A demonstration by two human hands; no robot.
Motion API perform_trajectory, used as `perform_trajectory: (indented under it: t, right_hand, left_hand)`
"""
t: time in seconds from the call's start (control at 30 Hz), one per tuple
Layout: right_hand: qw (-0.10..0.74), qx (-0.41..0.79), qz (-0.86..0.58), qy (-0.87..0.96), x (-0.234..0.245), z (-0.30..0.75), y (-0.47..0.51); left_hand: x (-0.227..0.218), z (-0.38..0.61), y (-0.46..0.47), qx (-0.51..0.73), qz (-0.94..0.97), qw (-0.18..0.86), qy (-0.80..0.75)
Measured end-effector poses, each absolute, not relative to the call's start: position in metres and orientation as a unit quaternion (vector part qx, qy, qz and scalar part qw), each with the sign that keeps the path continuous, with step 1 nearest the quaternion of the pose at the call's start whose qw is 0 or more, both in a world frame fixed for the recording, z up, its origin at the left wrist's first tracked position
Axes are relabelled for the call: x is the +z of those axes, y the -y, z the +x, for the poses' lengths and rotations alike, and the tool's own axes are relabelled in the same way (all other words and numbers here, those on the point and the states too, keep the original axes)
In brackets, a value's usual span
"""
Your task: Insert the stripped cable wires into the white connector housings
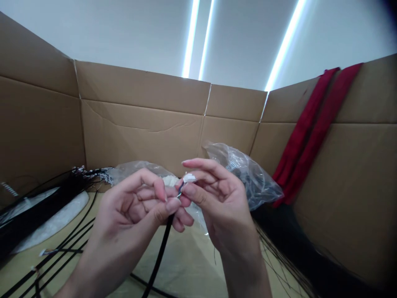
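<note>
We see our left hand (133, 211) and our right hand (220, 198) close together in the middle of the view. The grip of the left hand is a narrow pinch: thumb and first finger hold the black cable (161, 252) near its end. The grip of the right hand is also narrow and holds the small white connector (189, 178) between the fingertips. The connector is just above the left grip, and thin wires (180, 191) go between it and the cable.

Behind the right grip lies a transparent plastic bag (245, 174) with dark cables inside. Its small label (230, 167) has writing, but we cannot read it. Left of the grips lies a bundle of black cables (40, 207) on a white sheet (52, 219), and its ends reach a second plastic bag (136, 171). Below the grips is the beige table (189, 260). Further behind stands a cardboard wall (139, 124), with open room between it and the hands. A red cloth (310, 132) hangs over the cardboard on the right.
</note>
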State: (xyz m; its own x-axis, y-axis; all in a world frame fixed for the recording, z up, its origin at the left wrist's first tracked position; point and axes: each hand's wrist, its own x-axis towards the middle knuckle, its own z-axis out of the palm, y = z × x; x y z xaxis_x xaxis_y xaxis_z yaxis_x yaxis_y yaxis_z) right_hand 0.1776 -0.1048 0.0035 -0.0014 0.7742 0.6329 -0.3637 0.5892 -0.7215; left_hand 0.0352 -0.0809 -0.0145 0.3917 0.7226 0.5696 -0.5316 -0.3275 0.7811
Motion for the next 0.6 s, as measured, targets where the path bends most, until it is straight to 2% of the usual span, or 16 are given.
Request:
perform_trajectory:
  t: [0.23, 0.33, 0.5, 0.6]
  right_hand:
    - [0.725, 0.348, -0.215, 0.554, 0.001, 0.175, 0.103]
    - [0.734, 0.314, -0.232, 0.556, 0.001, 0.173, 0.104]
    - [0.761, 0.188, -0.296, 0.545, 0.002, 0.167, 0.107]
    - [0.761, 0.169, -0.305, 0.547, 0.003, 0.167, 0.109]
  left_hand:
    - [-0.013, 0.032, 0.080, 0.596, 0.592, 0.530, -0.113]
    - [-0.012, 0.034, 0.081, 0.633, 0.598, 0.475, -0.126]
    - [-0.015, 0.037, 0.084, 0.662, 0.634, 0.368, -0.160]
    - [-0.018, 0.037, 0.084, 0.667, 0.642, 0.333, -0.178]
